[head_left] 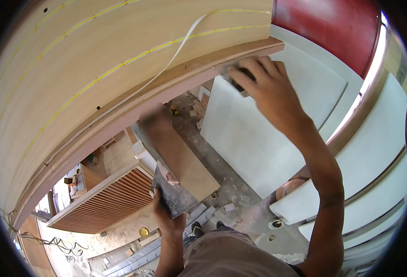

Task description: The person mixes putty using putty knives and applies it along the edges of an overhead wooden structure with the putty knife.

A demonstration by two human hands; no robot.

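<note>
My right hand [270, 85] is raised, its fingers wrapped round a dark putty knife [238, 84], partly covered by them. The tool meets the pinkish front edge [199, 83] of a long wooden ledge. Lower down, my left hand [166, 213] grips a dark grey flat putty board [169, 194] by its near edge. A small lump of pinkish putty [172, 179] lies on the board's upper part. The left fingers are mostly hidden behind the board.
Yellow-striped wood panelling [74, 64] rises above the ledge, with a loose pale strip [180, 46] hanging. Large white panels [268, 138] stand at right. A tan panel [189, 161] with a blurred top, a slatted wooden panel [102, 198] and floor debris [229, 207] lie below.
</note>
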